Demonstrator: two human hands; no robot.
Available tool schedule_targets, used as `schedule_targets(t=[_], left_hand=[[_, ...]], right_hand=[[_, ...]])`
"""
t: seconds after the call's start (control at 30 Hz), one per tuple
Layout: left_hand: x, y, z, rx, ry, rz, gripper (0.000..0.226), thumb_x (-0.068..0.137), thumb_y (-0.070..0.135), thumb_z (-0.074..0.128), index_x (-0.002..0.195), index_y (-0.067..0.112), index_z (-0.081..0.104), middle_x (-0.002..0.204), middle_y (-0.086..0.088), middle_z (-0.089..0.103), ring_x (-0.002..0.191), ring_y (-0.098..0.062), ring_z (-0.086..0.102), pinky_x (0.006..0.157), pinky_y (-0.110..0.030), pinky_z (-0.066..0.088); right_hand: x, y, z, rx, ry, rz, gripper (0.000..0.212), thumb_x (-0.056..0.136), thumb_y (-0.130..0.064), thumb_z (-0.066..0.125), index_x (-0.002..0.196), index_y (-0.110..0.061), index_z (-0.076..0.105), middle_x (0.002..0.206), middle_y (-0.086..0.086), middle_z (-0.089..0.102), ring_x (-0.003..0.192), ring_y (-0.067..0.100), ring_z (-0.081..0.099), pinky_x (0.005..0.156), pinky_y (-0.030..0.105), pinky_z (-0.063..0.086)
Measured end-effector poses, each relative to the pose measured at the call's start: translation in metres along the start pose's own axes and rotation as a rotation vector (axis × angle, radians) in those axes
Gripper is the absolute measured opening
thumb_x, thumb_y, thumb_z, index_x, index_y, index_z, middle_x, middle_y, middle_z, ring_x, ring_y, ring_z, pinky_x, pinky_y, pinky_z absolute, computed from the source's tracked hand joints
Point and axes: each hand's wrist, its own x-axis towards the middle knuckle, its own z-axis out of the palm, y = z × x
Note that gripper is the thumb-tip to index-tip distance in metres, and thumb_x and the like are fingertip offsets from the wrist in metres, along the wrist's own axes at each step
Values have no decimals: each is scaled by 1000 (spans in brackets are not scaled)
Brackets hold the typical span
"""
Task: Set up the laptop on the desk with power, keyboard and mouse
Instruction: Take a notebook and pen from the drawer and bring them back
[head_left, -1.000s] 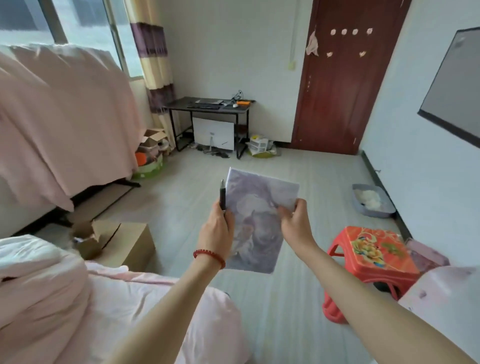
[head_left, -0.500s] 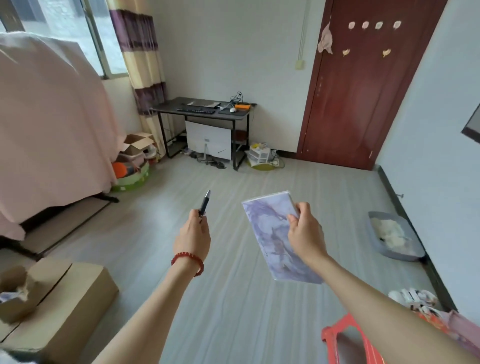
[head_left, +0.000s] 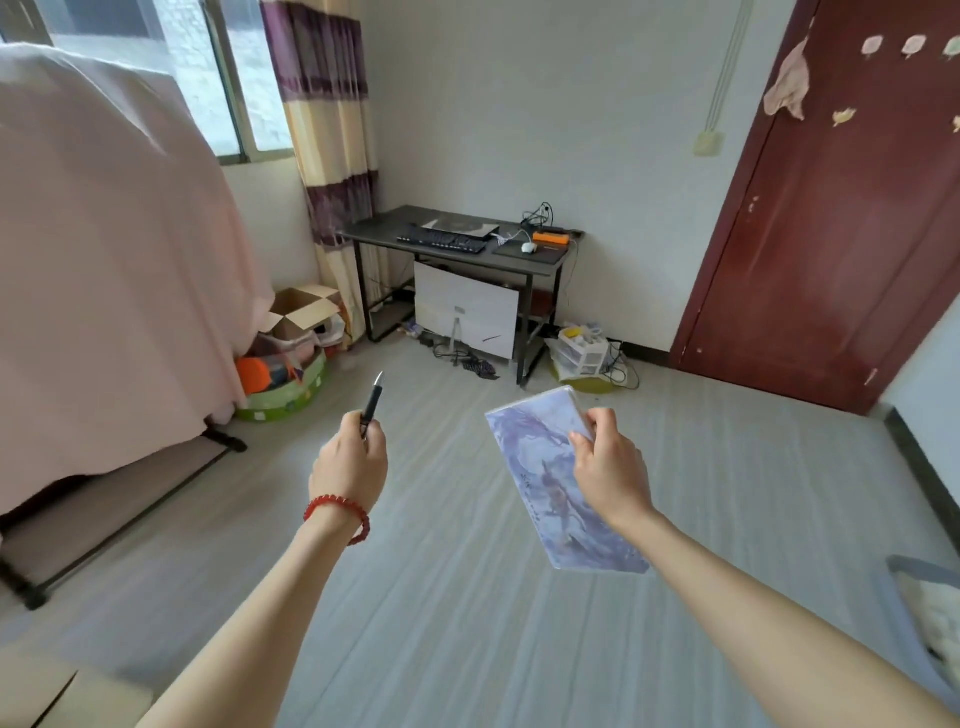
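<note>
**Pen and notebook in hand, desk across the room**

A pale grey plank floor (head_left: 467, 597) is stretching toward a black metal-framed desk (head_left: 374, 231) that is standing against the white far wall, between a striped purple and cream curtain (head_left: 332, 130) and a dark red door (head_left: 831, 234). On the matte desktop a flat closed laptop (head_left: 460, 226) is lying at the back, with a black keyboard (head_left: 441, 242) just in front of it. To their right, a small white mouse (head_left: 528, 248) is sitting on a dark pad, near an orange box and a tangle of thin black cables (head_left: 537, 213). A white panel is leaning under the desk. At the left, soft pink fabric (head_left: 104, 260) is draping over a black rail, with open cardboard boxes beside it.

The left hand (head_left: 350, 462), wearing a red beaded bracelet, is gripping a slim black pen (head_left: 372, 401) with its tip pointing up. The right hand (head_left: 610, 467) is pinching a glossy, lilac marbled notebook (head_left: 540, 478), tilted, over the floor.
</note>
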Motion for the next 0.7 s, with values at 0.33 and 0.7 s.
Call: schedule_targets(t=[0.33, 0.7], left_hand=[[291, 11, 136, -13, -75, 11, 17, 94, 28, 38, 92, 16, 49, 76, -9, 59, 66, -30, 57, 61, -38, 50], [632, 12, 214, 82, 44, 24, 21, 94, 24, 42, 107, 12, 55, 71, -4, 59, 53, -10, 53, 43, -21, 36]], right_hand=[[299, 23, 119, -69, 35, 18, 12, 92, -16, 46, 100, -6, 45, 79, 10, 60, 69, 34, 56, 59, 33, 36], [652, -27, 280, -36, -30, -96, 18, 92, -18, 46, 103, -3, 46, 80, 15, 62, 74, 38, 58, 62, 40, 43]])
